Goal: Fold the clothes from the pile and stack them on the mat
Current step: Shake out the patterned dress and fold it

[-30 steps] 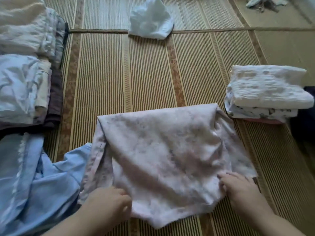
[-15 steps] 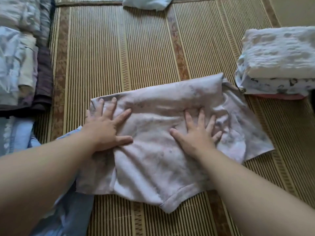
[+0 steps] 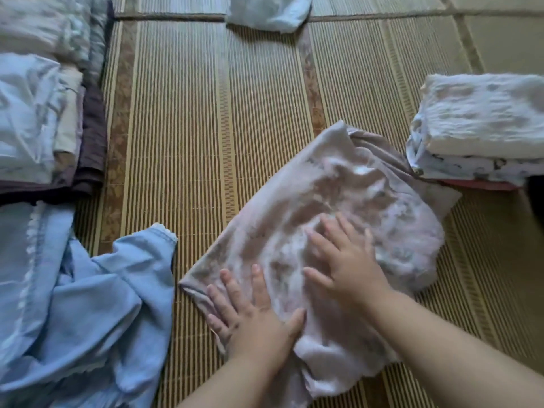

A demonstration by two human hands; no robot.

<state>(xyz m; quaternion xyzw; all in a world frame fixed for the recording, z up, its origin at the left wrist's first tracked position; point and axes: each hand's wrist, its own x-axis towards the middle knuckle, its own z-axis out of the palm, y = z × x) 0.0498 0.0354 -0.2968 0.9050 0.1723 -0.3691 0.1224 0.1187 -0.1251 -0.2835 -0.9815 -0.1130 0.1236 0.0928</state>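
Note:
A pale pink patterned garment (image 3: 347,201) lies folded over on the striped straw mat (image 3: 206,113), turned at a slant. My left hand (image 3: 253,316) rests flat on its near left corner with fingers spread. My right hand (image 3: 344,260) lies flat on its middle, fingers apart. Neither hand grips the cloth. A stack of folded white and printed clothes (image 3: 482,128) sits at the right, just past the garment's far corner. A light blue unfolded garment (image 3: 82,304) lies crumpled at the near left.
Layered folded cloths (image 3: 44,113) in white, beige and dark purple lie along the left edge. A white crumpled cloth (image 3: 270,10) sits at the far middle. Bare floor (image 3: 506,39) shows beyond the mat at the far right.
The pink garment has been folded narrower and turned toward the right stack. Both hands have come closer together on it, and the light blue garment lies uncovered.

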